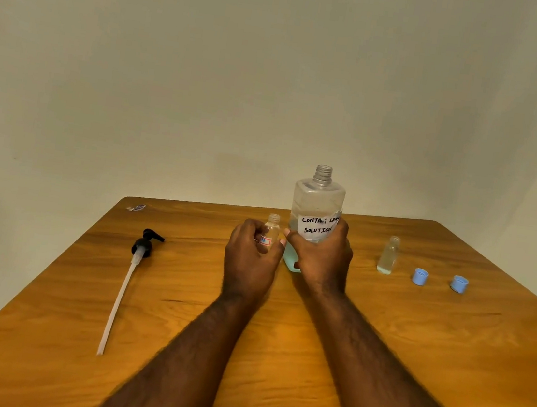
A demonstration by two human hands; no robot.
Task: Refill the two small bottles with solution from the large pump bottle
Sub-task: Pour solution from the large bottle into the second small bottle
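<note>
Two hands are seen in the head view, close together over the middle of the wooden desk (377, 354). The left hand (249, 259) is curled round a small bottle (272, 227), which is held upright and uncapped, with a red-edged label showing between the fingers; whether it holds any liquid cannot be told. The right hand (319, 261) is wrapped round the lower part of the large bottle (318, 199), just right of the small bottle. The large bottle stands upright with its threaded neck open; a handwritten white label with the word "SOLUTION" is partly covered by the fingers, and pale bluish liquid is visible low down. Well to the left, the black pump head (143, 246) is laid on its side on the desk, its long white tube (117, 303) pointed toward the near edge. To the right, well apart from the hands, a second small bottle (389, 255) stands uncapped with clear liquid inside. Farther right, the left blue cap (420, 277) and the right blue cap (459, 284) are set near each other without touching. A small sticker (136, 208) is seen at the far left corner.
</note>
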